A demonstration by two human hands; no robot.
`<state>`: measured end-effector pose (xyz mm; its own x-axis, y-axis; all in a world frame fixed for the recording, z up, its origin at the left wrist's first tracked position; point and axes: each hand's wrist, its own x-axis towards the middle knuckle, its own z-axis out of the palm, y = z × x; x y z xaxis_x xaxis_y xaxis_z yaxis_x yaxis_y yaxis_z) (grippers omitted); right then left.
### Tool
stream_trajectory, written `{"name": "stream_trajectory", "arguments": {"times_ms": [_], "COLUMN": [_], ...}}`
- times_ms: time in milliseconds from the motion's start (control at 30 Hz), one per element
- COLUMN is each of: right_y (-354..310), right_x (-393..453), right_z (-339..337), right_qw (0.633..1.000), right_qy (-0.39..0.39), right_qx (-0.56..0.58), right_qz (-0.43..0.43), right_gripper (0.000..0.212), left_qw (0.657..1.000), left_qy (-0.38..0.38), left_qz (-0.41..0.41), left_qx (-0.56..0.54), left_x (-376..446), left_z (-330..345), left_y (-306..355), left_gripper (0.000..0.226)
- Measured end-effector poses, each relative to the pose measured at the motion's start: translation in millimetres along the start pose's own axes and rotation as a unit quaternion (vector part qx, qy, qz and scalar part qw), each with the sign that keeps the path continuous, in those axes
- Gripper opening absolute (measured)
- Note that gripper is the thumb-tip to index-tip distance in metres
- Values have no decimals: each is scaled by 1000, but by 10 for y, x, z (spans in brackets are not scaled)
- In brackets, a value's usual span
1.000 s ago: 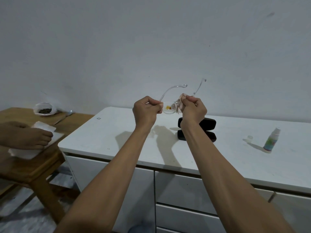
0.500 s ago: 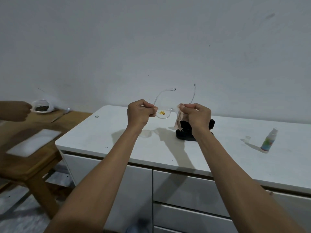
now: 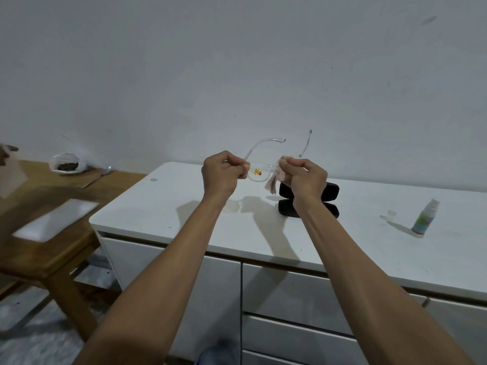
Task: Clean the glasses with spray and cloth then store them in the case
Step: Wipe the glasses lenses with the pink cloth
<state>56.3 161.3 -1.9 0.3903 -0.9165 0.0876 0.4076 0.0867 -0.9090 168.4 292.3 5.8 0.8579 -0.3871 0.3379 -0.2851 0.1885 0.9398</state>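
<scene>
Glasses pinched aloft, stain unwiped

The left hand (image 3: 222, 173) pinches the clear glasses (image 3: 259, 173) at 9 o'clock; the right hand (image 3: 305, 177) pinches cloth (image 3: 272, 181) on the 3 o'clock lens. The orange stain (image 3: 257, 172) may smear. A slipped frame would fall near the open case (image 3: 308, 200); the spray bottle (image 3: 424, 217) stands well apart.

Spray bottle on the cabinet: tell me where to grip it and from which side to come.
Grip the spray bottle around its cylindrical body, below the narrower white nozzle. It stands upright on the white cabinet with open space around it, so probably come in level from the front. Its small clear cap sits apart on its left; approaching from that side risks knocking it.
</scene>
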Motion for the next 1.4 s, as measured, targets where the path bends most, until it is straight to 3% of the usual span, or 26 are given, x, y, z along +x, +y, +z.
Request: {"name": "stream_trajectory", "arguments": {"times_ms": [233, 467, 600, 867, 1000, 1200, 1300, 1400], "right_y": [66, 82, 105, 234, 230, 217, 245, 285], "right_x": [8, -40, -66, -125, -224, -455, -508, -533], "right_z": [-69, -135, -156, -188, -151, 116, 297, 472], "right_qw": [996, 997, 995, 998, 999, 988, 986, 990], "right_qy": [55, -12, -12, 2, -38, -100, -86, -6], "right_qx": [-64, -75, -100, -53, 15, 95, 123, 115], "right_qz": [-8, -8, -27, -17, 24, 66, 75, 78], "right_gripper": [12, 9, 10, 12, 0, 3, 2, 9], "left_qw": [999, 999, 999, 996, 992, 992, 992, 993], "left_qy": [-10, 18, 25, 75, 108, 112, 101, 77], "left_qz": [-29, -31, -24, 12, 26, 32, 42, 57], "left_qx": [11, 10, 23, 55, 54, 48, 56, 68], "left_x": [11, 29, 8, -2, 18, -29, -76, -121], "left_z": [-26, -106, -109, -48, -58, 5, 36, 77], "left_y": [-88, -116, -120, -120, -101, -109, -97, -63], "left_gripper": [23, 15, 12, 10, 11, 14, 13, 16]}}
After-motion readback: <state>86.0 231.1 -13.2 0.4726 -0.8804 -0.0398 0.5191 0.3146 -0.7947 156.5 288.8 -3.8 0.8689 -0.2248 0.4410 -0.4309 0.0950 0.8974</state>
